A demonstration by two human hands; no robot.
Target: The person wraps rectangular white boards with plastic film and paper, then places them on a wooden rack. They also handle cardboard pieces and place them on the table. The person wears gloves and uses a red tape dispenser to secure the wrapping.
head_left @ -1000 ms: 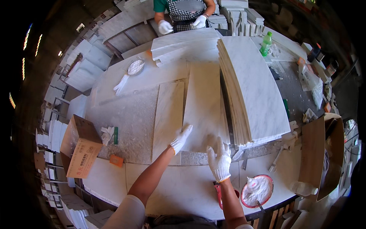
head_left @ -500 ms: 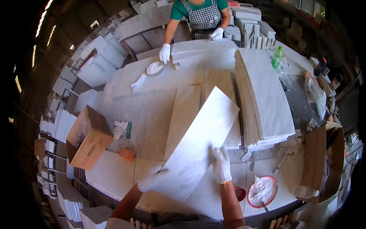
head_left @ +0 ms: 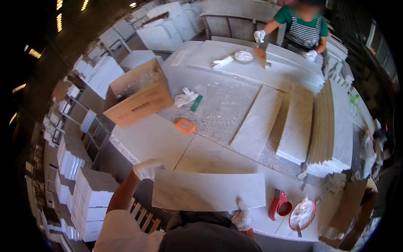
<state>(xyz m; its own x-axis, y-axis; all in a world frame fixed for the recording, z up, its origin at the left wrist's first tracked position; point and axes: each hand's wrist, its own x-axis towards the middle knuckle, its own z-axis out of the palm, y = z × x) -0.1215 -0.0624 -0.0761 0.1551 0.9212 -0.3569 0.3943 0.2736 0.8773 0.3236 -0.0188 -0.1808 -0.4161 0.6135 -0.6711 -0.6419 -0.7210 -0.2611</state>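
A white stone slab with faint grey veins [head_left: 208, 191] lies crosswise just in front of me, above the table's near edge. My left hand [head_left: 147, 169], in a white glove, grips its far left corner. My right hand [head_left: 242, 217], gloved too, holds the near edge toward the right end, thumb on the upper face and fingers hidden beneath. To the right are a red tape dispenser [head_left: 279, 206] and a red-rimmed bowl of white paste [head_left: 302, 214] with a tool in it.
An open carton [head_left: 140, 105], white gloves [head_left: 184, 97], a green block [head_left: 196, 103] and an orange box [head_left: 185, 126] sit at left. Slabs [head_left: 258, 119] and a tall slab stack [head_left: 342, 126] fill the right. Across the table a co-worker [head_left: 304, 35] holds a scraper [head_left: 260, 51].
I have turned the slab from slanting to crosswise and brought it closer to me. My view has swung left. The co-worker's hand has left the far bowl and now holds a scraper.
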